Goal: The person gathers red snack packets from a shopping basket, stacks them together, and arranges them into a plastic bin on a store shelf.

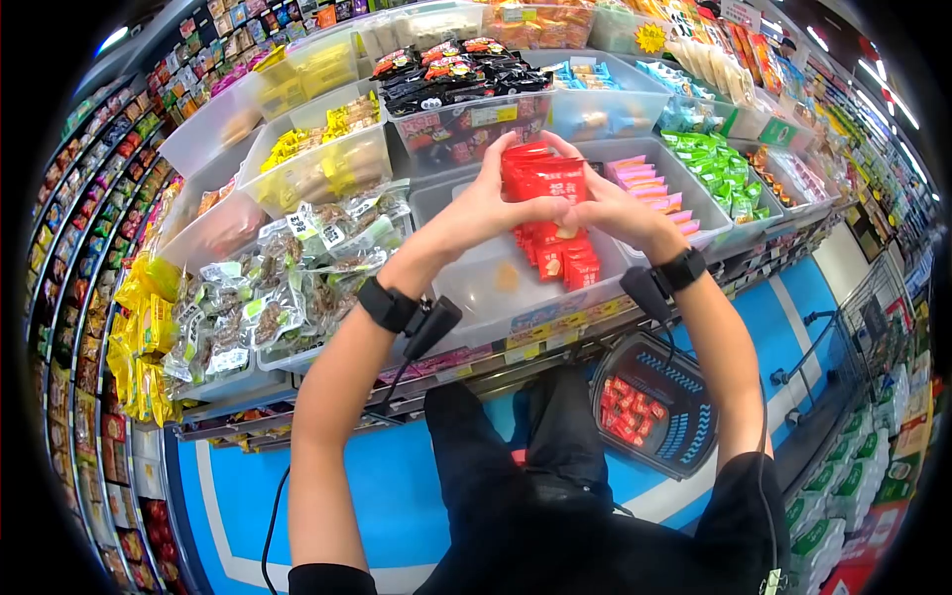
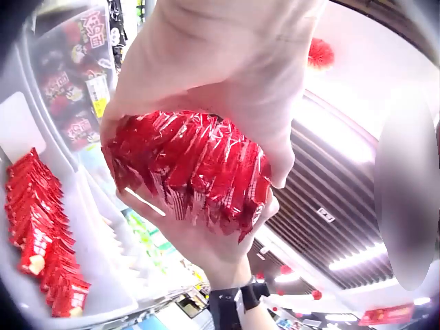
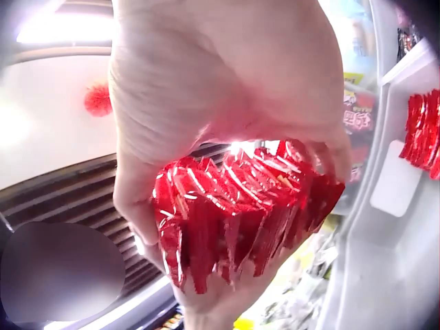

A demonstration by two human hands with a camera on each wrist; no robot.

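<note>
Between both hands is a tight stack of red snack packets (image 1: 543, 178), lined up side by side with their crimped edges showing in the wrist views. My left hand (image 1: 504, 193) grips the stack from the left, thumb in front and fingers behind. From the other side my right hand (image 1: 607, 203) grips it the same way, and the two thumbs meet at the front. Below the hands, a shorter row of red packets (image 1: 567, 260) lies in the pale plastic bin (image 1: 466, 278); the left wrist view shows this row (image 2: 41, 234) overlapping like shingles.
Pink packets (image 1: 650, 188) and green packets (image 1: 719, 169) fill bins to the right. Bagged dark snacks (image 1: 307, 258) lie to the left. Behind the hands stands a bin of black packets (image 1: 456, 84). A shopping basket (image 1: 684, 416) with small red packets sits on the blue floor.
</note>
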